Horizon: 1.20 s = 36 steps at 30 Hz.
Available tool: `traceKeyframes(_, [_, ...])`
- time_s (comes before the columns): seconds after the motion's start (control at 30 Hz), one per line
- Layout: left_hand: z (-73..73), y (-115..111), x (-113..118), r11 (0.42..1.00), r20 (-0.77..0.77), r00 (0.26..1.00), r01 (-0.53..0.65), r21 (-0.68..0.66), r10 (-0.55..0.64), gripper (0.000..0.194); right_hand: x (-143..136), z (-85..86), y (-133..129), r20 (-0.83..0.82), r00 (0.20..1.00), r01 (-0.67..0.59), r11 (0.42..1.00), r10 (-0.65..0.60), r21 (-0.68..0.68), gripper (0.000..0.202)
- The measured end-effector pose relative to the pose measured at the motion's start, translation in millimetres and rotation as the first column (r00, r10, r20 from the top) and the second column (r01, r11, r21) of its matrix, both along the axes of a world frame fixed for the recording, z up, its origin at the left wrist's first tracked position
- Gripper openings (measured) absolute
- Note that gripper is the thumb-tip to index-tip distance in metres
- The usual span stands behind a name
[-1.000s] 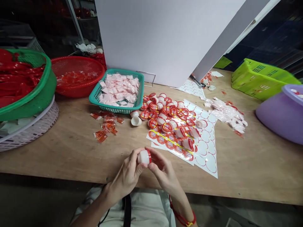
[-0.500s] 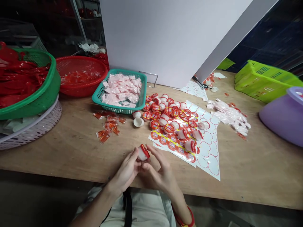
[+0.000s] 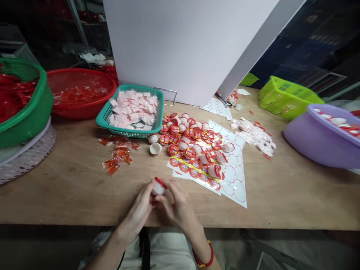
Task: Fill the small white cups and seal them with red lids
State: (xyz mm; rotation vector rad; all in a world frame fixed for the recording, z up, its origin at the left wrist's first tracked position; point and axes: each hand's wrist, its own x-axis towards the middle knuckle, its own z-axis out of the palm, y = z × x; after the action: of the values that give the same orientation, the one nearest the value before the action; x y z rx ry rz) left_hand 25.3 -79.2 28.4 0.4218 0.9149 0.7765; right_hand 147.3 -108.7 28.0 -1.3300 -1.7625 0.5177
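Note:
Between my two hands, near the table's front edge, is a small white cup with a red lid [image 3: 159, 187], tilted on its side. My left hand [image 3: 142, 204] grips the cup from the left. My right hand [image 3: 177, 202] closes on it from the right, its index finger at the red rim and thumb below. Ahead lies a pile of similar red-lidded cups [image 3: 190, 153], partly on a sheet of round red stickers [image 3: 194, 171]. An uncovered white cup [image 3: 155, 149] stands left of the pile. Several orange-red sachets [image 3: 116, 154] lie further left.
A teal basket [image 3: 129, 132] of pale pink sachets stands behind the cups. Red [image 3: 81, 112] and green [image 3: 42, 101] baskets are at the left. More pale sachets [image 3: 254, 135], a lime-green basket [image 3: 281, 101] and a purple tub [image 3: 317, 138] occupy the right. A white panel [image 3: 180, 48] rises behind.
The view has swung right, so things sit further left. My right fingers have moved from beside the cup onto its red rim, and the cup is turned more upright.

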Motion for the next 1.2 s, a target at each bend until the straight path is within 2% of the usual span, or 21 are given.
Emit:
traceKeyframes(0.1, [-1.8,2,-6,0.995,-0.074,0.993,0.097,0.008,-0.096,0.036,10,8.5,1,-0.040,0.987,-0.158,0.980,0.155,-0.119,0.029])
traceKeyframes(0.17, [-0.8,2,-7,0.990,-0.099,0.985,0.142,0.021,-0.140,0.038,14,12.3,2,-0.035,0.983,-0.183,0.975,0.180,-0.123,0.028])
traceKeyframes(0.33, [3.1,1,-2,0.994,-0.102,0.990,0.105,0.030,-0.101,0.042,24,18.0,5,-0.085,0.983,-0.174,0.978,0.165,-0.116,0.038])
traceKeyframes(0.43, [4.8,4,1,0.996,-0.053,0.995,0.090,0.019,-0.089,0.043,31,20.1,6,-0.164,0.978,-0.142,0.986,0.127,-0.082,0.034])
traceKeyframes(0.6, [7.9,7,8,0.988,0.102,0.983,0.148,0.050,-0.153,0.039,36,18.0,11,-0.174,0.977,-0.140,0.988,0.125,-0.073,0.038])
traceKeyframes(0.73, [3.2,10,14,0.985,0.221,0.960,0.169,0.026,-0.170,0.044,30,18.6,12,-0.104,0.989,-0.110,0.992,0.104,-0.055,0.035])
traceKeyframes(0.83, [-1.9,14,12,0.994,0.205,0.974,0.089,0.062,-0.100,0.039,26,19.0,10,-0.107,0.985,-0.146,0.986,0.137,-0.078,0.037])
traceKeyframes(0.9, [-3.4,17,9,0.997,0.189,0.980,0.060,0.048,-0.068,0.031,28,14.7,10,-0.225,0.968,-0.140,0.985,0.114,-0.105,0.039])
traceKeyframes(0.93, [-3.5,19,7,0.998,0.188,0.980,0.061,0.023,-0.064,0.028,30,10.5,11,-0.289,0.955,-0.106,0.988,0.069,-0.115,0.038])
traceKeyframes(1.0, [-3.1,22,4,0.997,0.187,0.981,0.065,-0.039,-0.056,0.025,40,-1.6,15,-0.324,0.942,0.049,0.992,-0.084,-0.116,0.034])
traceKeyframes(1.03, [-2.9,23,3,0.996,0.177,0.983,0.054,-0.066,-0.041,0.023,46,-8.7,18,-0.269,0.948,0.145,0.984,-0.169,-0.108,0.030])
traceKeyframes(1.1, [-3.4,24,1,0.995,0.142,0.990,0.017,-0.098,-0.003,0.021,56,-21.4,22,-0.055,0.948,0.310,0.949,-0.313,-0.062,0.023])
traceKeyframes(1.13, [-4.2,23,1,0.994,0.123,0.992,0.002,-0.105,0.011,0.022,59,-25.5,24,0.051,0.933,0.359,0.933,-0.357,-0.034,0.021])
traceKeyframes(1.2, [-6.8,22,2,0.995,0.102,0.995,-0.010,-0.101,0.020,0.024,59,-26.4,24,0.164,0.917,0.368,0.930,-0.364,0.008,0.017])
